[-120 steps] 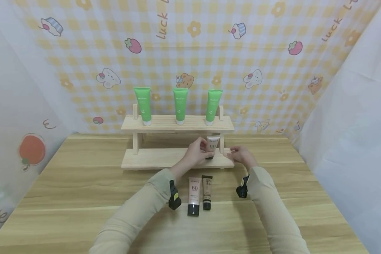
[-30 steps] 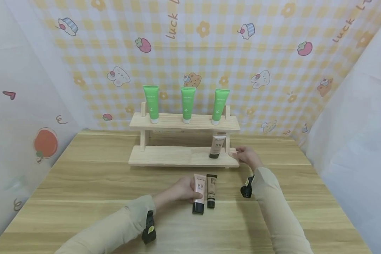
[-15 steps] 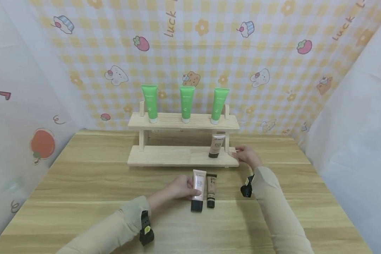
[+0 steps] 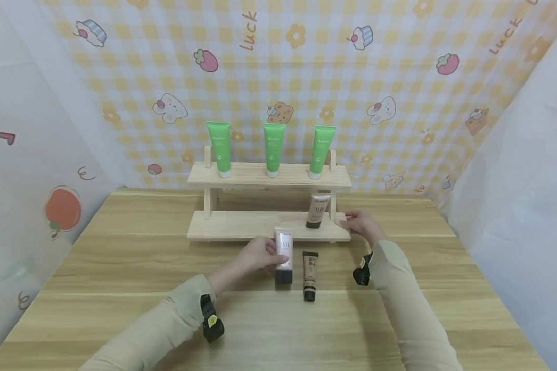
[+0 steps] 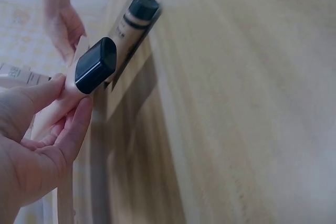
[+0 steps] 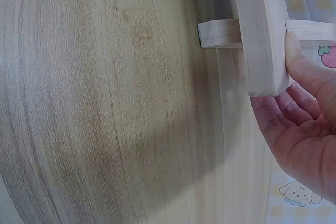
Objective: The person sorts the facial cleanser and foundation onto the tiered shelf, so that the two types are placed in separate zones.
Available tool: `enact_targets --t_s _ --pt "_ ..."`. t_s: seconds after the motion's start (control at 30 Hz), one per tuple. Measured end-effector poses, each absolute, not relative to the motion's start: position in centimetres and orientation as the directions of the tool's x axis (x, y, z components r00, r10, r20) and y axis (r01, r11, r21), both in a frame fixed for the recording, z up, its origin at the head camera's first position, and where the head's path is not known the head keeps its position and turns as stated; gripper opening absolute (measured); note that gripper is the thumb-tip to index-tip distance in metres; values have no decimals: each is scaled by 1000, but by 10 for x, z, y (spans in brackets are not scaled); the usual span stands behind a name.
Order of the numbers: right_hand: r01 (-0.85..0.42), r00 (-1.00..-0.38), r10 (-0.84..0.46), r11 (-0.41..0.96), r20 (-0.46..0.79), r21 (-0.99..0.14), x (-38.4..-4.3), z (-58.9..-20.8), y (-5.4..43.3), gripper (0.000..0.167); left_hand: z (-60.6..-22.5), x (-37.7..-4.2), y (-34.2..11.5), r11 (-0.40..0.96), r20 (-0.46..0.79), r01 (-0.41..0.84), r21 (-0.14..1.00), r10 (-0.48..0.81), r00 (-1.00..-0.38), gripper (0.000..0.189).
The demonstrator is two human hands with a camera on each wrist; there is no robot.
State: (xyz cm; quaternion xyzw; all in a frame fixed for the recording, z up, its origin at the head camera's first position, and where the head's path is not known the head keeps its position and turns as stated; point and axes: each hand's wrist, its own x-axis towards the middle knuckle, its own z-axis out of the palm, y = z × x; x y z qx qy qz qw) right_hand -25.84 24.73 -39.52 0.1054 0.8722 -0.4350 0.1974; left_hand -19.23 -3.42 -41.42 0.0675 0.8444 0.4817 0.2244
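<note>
My left hand (image 4: 258, 254) pinches a pale pink BB cream tube (image 4: 284, 252) with a black cap, raised just in front of the lower shelf. In the left wrist view its black cap (image 5: 96, 65) points away from the thumb and fingers. With my right hand (image 4: 362, 225) I grip the right end of the two-tier wooden shelf (image 4: 241, 226); the right wrist view has the thumb on top of the board (image 6: 262, 40) and the fingers beneath. Another BB cream tube (image 4: 317, 211) stands on its cap at the lower shelf's right. A tan tube with a black cap (image 4: 310, 275) lies on the table.
Along the upper shelf stand a left green tube (image 4: 220, 149), a middle green tube (image 4: 273, 149) and a right green tube (image 4: 322, 152). The wood-grain table (image 4: 120, 268) spreads around the shelf. A checked cloth (image 4: 241, 77) hangs behind it.
Earlier my left hand was at the standing BB tube on the lower shelf. It then took the pink tube from the table and lifted it toward the shelf. My right hand keeps its place.
</note>
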Motion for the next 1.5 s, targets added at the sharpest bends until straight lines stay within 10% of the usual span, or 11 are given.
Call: enact_targets --t_s 0.57,1.5 --pt "341 -904 -10 586 -428 -735 -274 -407 262 81 -400 -211 -47 555 -319 -139 820 243 -916 36" --pt "347 -908 17 592 -419 -727 -255 -395 245 63 -381 -243 -56 485 -146 -52 873 158 -977 41"
